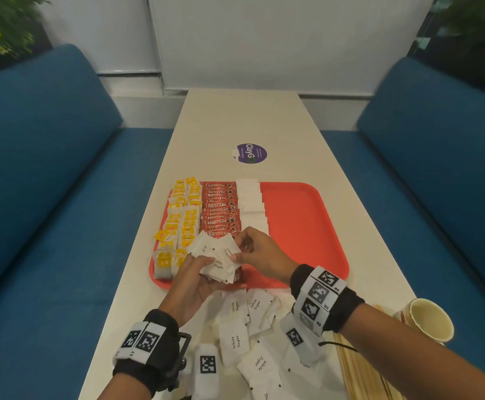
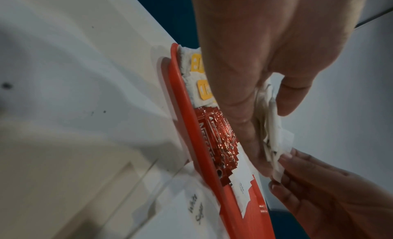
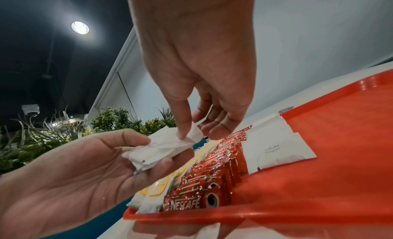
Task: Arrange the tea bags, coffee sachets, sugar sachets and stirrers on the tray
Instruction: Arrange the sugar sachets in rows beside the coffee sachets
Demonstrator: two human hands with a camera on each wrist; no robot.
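Over the near edge of the red tray (image 1: 307,226), the left hand (image 1: 195,281) cups a loose fan of sugar sachets (image 1: 218,255) while the right hand (image 1: 260,252) pinches the top one at its 3 o'clock corner. That stack looks slack: a tug could spill several onto the coffee sachets (image 1: 221,209) at 12 o'clock. A wrist could scatter the tea bags (image 1: 180,217) at 10 o'clock, I reckon.

Glossy red plastic tray (image 1: 302,220), shiny foil coffee sachets (image 1: 221,210), matt white paper sugar sachets (image 1: 234,342).
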